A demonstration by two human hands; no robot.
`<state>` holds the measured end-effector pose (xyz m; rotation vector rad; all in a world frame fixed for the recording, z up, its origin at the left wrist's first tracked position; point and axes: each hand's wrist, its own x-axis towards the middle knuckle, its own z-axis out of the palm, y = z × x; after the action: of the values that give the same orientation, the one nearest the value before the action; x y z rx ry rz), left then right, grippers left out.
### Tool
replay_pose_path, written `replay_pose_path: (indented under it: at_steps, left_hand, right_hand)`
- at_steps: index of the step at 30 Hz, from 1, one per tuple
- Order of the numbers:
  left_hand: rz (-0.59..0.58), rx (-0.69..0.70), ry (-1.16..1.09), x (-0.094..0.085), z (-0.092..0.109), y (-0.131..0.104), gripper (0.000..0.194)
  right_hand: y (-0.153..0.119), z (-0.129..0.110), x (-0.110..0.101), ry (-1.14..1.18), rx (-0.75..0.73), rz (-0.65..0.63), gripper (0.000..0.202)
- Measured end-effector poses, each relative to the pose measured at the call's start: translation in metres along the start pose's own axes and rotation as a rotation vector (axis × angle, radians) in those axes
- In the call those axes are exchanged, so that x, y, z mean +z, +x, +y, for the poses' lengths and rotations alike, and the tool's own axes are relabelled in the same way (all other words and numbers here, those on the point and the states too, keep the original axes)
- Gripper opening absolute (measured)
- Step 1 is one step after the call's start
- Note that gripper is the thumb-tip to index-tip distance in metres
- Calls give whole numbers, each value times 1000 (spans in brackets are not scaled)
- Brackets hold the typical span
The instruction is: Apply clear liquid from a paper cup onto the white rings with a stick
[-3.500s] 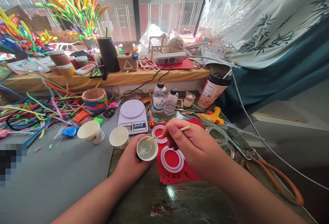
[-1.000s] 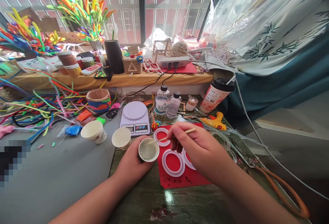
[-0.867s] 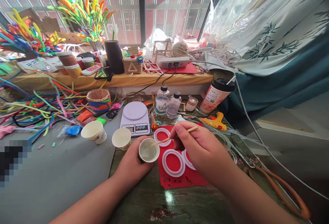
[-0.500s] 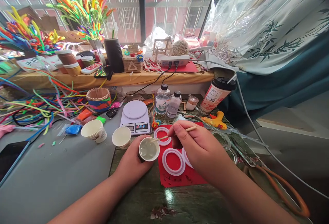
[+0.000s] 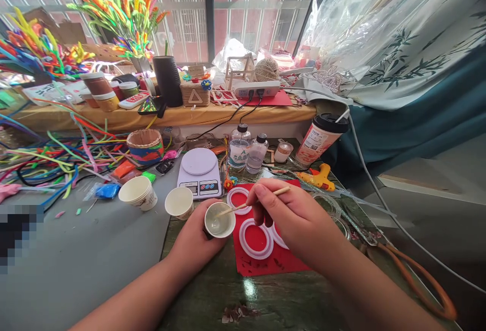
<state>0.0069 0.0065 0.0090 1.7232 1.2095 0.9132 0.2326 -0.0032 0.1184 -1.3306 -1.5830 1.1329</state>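
Note:
My left hand (image 5: 197, 235) is wrapped round a paper cup (image 5: 219, 235) that holds a clear, slightly cloudy liquid. In my right hand (image 5: 279, 204) a thin wooden stick (image 5: 237, 207) is pinched, its lower end dipped in that liquid. Beneath the right hand lies a red sheet (image 5: 261, 267) with white ring-shaped molds (image 5: 256, 254) on it; one ring is partly hidden by the hand. Just left of the held cup stands another paper cup (image 5: 179, 202), and farther left a stack of paper cups (image 5: 137, 193).
Behind the cups sits a kitchen scale (image 5: 199, 171). Two clear bottles (image 5: 239, 154) stand beside it. A yellow glue gun (image 5: 319, 177), a takeaway drink cup (image 5: 319, 141) and orange-handled scissors (image 5: 417, 275) are on the right. Colourful pipe cleaners (image 5: 49, 159) are heaped at left.
The stick's dipped end has shifted slightly left within the cup, and my right hand has tilted a little with it. My left hand and the cup stay nearly in place.

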Motion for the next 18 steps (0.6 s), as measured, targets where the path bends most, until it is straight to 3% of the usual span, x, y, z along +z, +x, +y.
replay_pose_path:
  at_steps: [4,8,11,14,18]
  left_hand:
    - [17,0,11,0,-1,0,51]
    - [30,8,13,0,-4,-1,52]
    - [31,15,8,1,-5,-1,51]
    - [33,21,14,0,-5,-2,51]
    - [32,24,18,0,-6,-2,51]
  right_hand:
    - [0,0,-5,106,-16,27,43]
    - [1,1,-7,1,-61,34,44]
    - [3,1,-6,15,-16,23,44]
    - [4,0,-7,125,-6,87,43]
    - [2,-1,-9,88,-43,144,41]
